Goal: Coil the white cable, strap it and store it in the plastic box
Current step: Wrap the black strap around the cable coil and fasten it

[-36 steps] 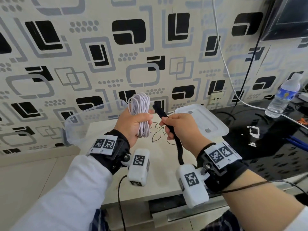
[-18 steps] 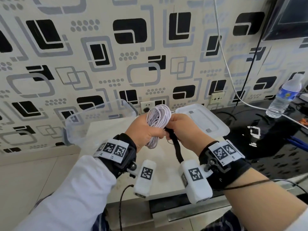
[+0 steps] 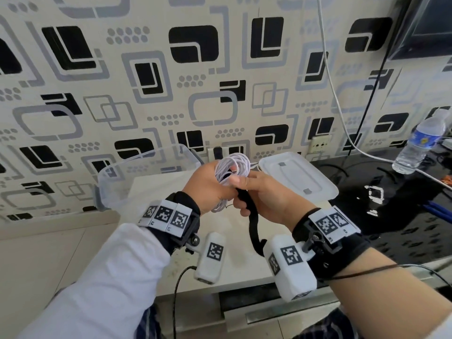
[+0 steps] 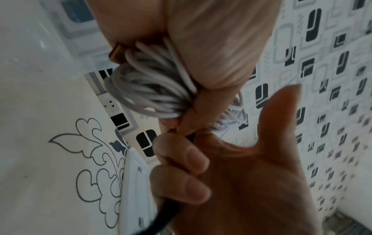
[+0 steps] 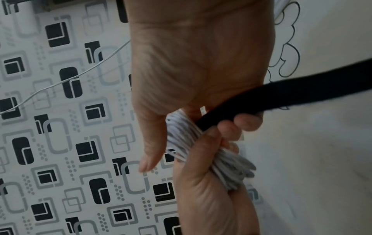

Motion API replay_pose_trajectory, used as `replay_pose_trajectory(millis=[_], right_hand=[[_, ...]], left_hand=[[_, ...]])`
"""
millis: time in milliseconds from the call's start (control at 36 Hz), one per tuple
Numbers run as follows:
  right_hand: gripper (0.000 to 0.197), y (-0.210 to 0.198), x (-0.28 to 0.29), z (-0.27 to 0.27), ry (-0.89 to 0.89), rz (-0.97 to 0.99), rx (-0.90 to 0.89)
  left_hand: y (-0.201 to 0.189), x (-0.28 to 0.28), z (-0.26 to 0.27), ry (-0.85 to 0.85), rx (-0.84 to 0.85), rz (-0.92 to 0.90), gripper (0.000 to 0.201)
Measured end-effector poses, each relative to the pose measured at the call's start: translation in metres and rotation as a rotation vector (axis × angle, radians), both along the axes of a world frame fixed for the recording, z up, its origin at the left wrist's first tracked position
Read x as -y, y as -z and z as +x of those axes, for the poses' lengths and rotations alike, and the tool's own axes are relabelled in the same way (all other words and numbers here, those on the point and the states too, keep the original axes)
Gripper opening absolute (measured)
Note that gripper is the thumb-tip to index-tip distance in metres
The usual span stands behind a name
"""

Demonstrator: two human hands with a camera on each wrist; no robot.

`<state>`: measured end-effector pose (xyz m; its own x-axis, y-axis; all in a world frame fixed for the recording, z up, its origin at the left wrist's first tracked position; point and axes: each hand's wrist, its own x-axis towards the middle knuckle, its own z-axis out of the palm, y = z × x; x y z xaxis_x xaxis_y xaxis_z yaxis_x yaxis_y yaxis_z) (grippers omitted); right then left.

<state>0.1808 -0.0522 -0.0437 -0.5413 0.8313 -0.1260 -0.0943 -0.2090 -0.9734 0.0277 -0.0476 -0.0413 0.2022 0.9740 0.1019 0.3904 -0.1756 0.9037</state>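
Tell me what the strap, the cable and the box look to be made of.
Black strap: matte woven fabric, likely hook-and-loop; it hangs limp. White cable: smooth plastic-sheathed cord, slightly glossy, bends into tight loops. Plastic box: clear rigid plastic; the wallpaper shows through its walls.

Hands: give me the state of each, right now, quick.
Left hand: closed round the coiled white cable, holding it.
Right hand: fingers curled round the black strap, holding its end at the coil.
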Motion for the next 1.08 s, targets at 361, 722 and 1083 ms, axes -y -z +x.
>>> replay_pose_trajectory(millis=[361,722,1083], right_hand=[[0.025,0.013,-0.006,-0.016,0.454,0.026,-0.071],[0.032,0.010,-0.006,-0.009,0.325,-0.143,-0.187],[0.032,0.007,-0.009,-0.008,0.337,-0.170,-0.258]], left_hand=[[-0.004,0.004,0.008,0.007,-0.099,0.188,0.051],[-0.003,-0.001,-0.009,0.133,-0.187,0.187,0.093],[-0.002,0.002,-0.002,-0.001,-0.085,0.249,0.044]])
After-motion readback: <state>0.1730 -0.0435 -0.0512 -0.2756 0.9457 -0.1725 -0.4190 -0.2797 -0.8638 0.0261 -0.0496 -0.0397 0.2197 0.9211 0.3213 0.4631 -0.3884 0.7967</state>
